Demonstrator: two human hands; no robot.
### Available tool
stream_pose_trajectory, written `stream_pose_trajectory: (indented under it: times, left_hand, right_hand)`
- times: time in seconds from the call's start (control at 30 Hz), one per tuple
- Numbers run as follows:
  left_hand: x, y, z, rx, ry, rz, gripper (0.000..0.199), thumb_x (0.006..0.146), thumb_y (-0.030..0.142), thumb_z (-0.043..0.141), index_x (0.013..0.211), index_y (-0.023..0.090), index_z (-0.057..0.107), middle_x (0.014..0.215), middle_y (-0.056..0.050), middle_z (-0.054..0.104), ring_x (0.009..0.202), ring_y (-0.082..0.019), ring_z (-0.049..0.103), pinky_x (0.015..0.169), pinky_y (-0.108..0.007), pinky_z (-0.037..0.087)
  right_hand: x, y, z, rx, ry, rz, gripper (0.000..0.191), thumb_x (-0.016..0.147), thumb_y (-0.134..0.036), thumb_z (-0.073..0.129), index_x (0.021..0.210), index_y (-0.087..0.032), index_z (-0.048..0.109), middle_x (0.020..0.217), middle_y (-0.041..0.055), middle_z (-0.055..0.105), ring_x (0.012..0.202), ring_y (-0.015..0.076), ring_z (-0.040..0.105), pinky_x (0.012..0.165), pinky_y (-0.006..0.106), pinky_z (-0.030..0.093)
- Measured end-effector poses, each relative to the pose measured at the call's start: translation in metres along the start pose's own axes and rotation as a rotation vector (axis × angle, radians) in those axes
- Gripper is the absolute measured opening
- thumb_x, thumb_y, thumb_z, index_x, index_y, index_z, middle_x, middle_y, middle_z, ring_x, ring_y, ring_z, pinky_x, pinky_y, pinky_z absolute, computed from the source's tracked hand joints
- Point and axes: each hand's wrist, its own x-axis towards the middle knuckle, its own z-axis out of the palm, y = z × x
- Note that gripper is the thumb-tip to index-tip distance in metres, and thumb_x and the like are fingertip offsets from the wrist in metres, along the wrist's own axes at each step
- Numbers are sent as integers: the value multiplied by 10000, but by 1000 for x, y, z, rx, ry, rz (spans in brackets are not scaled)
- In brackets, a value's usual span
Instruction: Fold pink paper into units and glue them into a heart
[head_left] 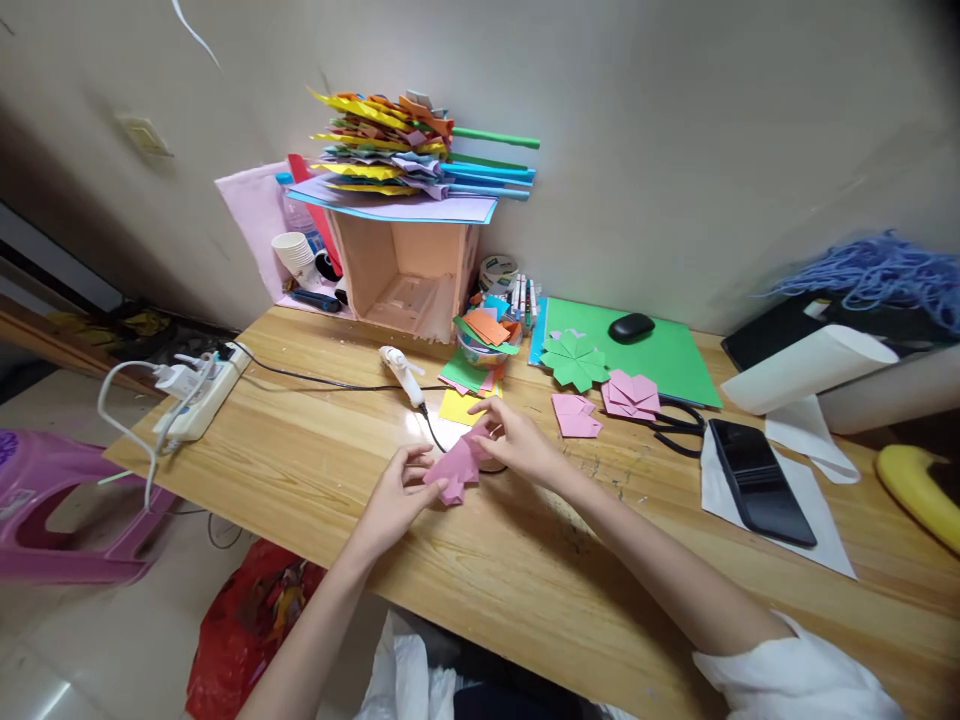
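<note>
A folded pink paper piece [456,467] is held between my two hands above the wooden table. My left hand [397,500] grips its left side between thumb and fingers. With thumb and fingertips, my right hand [510,437] pinches its upper right part. Just beyond my hands lie a yellow paper [459,406] and a white glue gun [403,376] with a black cord. To the right are a pink folded piece [576,416], a stack of pink pieces [630,396] and a green paper flower shape [574,360].
Black scissors [675,428] and a phone [761,482] lie on the right. A bowl of paper scraps [487,345] stands by a pink box [405,270] at the back. A power strip [202,392] sits at the left edge, its cable crossing the table [315,470].
</note>
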Motion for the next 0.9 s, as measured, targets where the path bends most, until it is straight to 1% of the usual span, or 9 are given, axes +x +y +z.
stream_pose_trajectory:
  times: [0.1, 0.2, 0.27, 0.33, 0.4, 0.47, 0.57, 0.7, 0.9]
  left_hand:
    - [-3, 6, -7, 37, 27, 64, 378, 629, 269, 688, 967, 152, 568, 1042, -102, 602, 952, -197, 585, 834, -315, 467]
    - [5, 10, -12, 22, 94, 94, 284, 636, 314, 676, 846, 132, 624, 856, -79, 662, 790, -181, 620, 720, -280, 486]
    - [13, 9, -17, 3, 221, 82, 271, 618, 352, 680, 747, 118, 631, 717, -57, 657, 655, -155, 606, 596, -235, 466]
    - [20, 6, -27, -5, 317, 86, 290, 594, 371, 690, 710, 112, 629, 667, -46, 647, 593, -140, 584, 536, -213, 434]
    - [26, 2, -39, -10, 400, 94, 307, 577, 385, 695, 693, 108, 633, 651, -47, 646, 572, -136, 573, 506, -205, 411]
    - [32, 0, -52, -13, 480, 104, 319, 562, 397, 695, 678, 106, 636, 638, -48, 644, 558, -135, 564, 489, -202, 396]
    - [41, -3, -69, -16, 564, 110, 311, 551, 388, 692, 664, 103, 642, 618, -49, 645, 527, -131, 553, 472, -203, 383]
    - [52, -5, -83, -6, 636, 122, 224, 534, 317, 690, 613, 114, 637, 569, -33, 630, 490, -124, 538, 458, -201, 370]
    - [60, -11, -89, 30, 626, 152, 200, 551, 305, 671, 604, 114, 644, 561, -27, 622, 489, -124, 535, 450, -199, 355]
  right_hand:
    - [19, -16, 11, 12, -180, -113, 270, 710, -182, 552, 975, -199, 501, 754, 2, 619, 693, 136, 579, 621, 253, 429]
    - [35, -28, 28, 74, -277, -195, 248, 730, -228, 562, 969, -202, 500, 770, -2, 621, 694, 133, 584, 629, 251, 434]
    - [42, -29, 38, 96, -199, -198, 193, 755, -276, 543, 929, -198, 509, 811, 11, 615, 733, 138, 580, 657, 260, 434]
    - [49, -23, 45, 83, -21, -138, 179, 789, -333, 496, 895, -189, 508, 861, 35, 595, 772, 149, 566, 687, 279, 431]
    - [58, -13, 51, 18, 167, -49, 258, 781, -387, 493, 932, -178, 487, 909, 63, 561, 806, 172, 541, 719, 311, 424]
    - [70, -3, 60, -129, 246, -9, 377, 717, -415, 560, 985, -162, 481, 967, 96, 517, 910, 221, 492, 792, 360, 392]
    - [90, 4, 77, -260, 228, 34, 402, 663, -454, 600, 935, -167, 527, 948, 118, 516, 943, 278, 442, 812, 416, 350]
    - [108, 4, 93, -261, 210, -10, 221, 740, -348, 528, 892, -191, 567, 884, 106, 568, 937, 278, 450, 825, 410, 313]
    - [91, 4, 80, -194, 156, -68, 266, 833, -372, 383, 843, -197, 583, 826, 65, 585, 847, 233, 501, 775, 354, 355]
